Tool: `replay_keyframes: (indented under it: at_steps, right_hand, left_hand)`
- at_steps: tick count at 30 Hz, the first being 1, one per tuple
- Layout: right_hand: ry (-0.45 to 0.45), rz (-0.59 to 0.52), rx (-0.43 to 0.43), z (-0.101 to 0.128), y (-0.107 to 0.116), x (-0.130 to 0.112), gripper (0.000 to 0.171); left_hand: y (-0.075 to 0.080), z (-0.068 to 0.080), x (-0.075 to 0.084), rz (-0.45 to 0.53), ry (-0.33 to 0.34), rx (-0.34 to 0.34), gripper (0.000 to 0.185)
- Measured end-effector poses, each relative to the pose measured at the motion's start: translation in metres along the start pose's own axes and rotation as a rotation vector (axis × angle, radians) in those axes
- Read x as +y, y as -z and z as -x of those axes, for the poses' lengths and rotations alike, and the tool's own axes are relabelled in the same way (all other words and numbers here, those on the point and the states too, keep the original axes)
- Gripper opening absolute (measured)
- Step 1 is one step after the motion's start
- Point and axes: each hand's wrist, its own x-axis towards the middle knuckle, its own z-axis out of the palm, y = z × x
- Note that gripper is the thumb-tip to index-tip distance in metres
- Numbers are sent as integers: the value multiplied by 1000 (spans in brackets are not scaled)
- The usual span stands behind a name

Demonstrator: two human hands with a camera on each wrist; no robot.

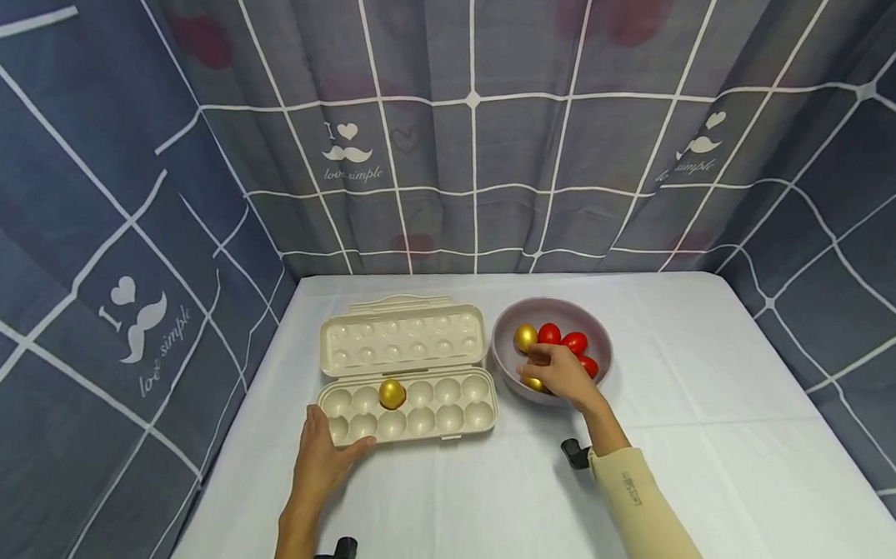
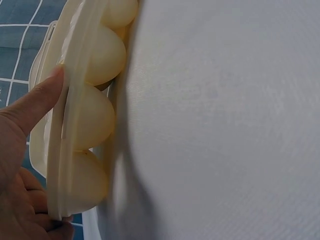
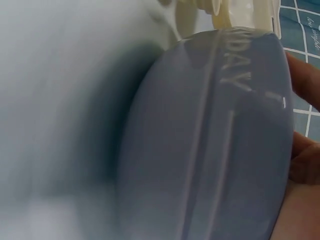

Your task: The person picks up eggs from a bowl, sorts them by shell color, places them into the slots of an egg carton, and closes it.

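A cream plastic egg carton [image 1: 449,436] lies with its lid [image 1: 404,340] folded back, and one gold egg [image 1: 392,394] sits in its back row. My left hand [image 1: 323,457] grips the carton's front left corner, thumb [image 2: 47,95] on the front rim and fingers round the left end. My right hand [image 1: 561,374] reaches into a mauve bowl [image 1: 506,361], thumb and fingers apart above a partly covered gold egg [image 1: 535,384]. In the right wrist view the bowl's wall [image 3: 200,140] hides the fingertips.
Beside the hand in the bowl lie another gold egg [image 1: 525,337] and several red eggs [image 1: 574,343]. A white cloth [image 1: 468,514] covers the table. Grey-blue curtains [image 1: 438,162] stand behind it and along both sides.
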Motion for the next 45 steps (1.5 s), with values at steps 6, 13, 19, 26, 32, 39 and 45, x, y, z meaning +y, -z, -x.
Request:
replay_keyframes:
  at_steps: [6,13,19,26,32,39,45]
  right_hand:
    - [-35,25,-66,-4,1,-1,54]
    - [-27,66,-142,-5,2,-1,37]
    - [-13,60,-153,-7,1,1,28]
    - [16,40,-148,-7,1,3,27]
    - [26,43,-129,-7,2,6,35]
    - [29,17,-99,-4,2,4,44]
    - [24,48,-55,-5,1,4,43]
  left_hand:
    - [0,1,0,0,0,5,125]
    - [-1,0,0,-7,-11,5,125]
    - [0,1,0,-7,-8,3,125]
    - [0,2,2,3,-17,13,125]
    - [0,2,1,11,-22,12,126]
    - [-1,1,-2,9,-21,8,126]
    - [-2,1,-2,14,-29,15,125]
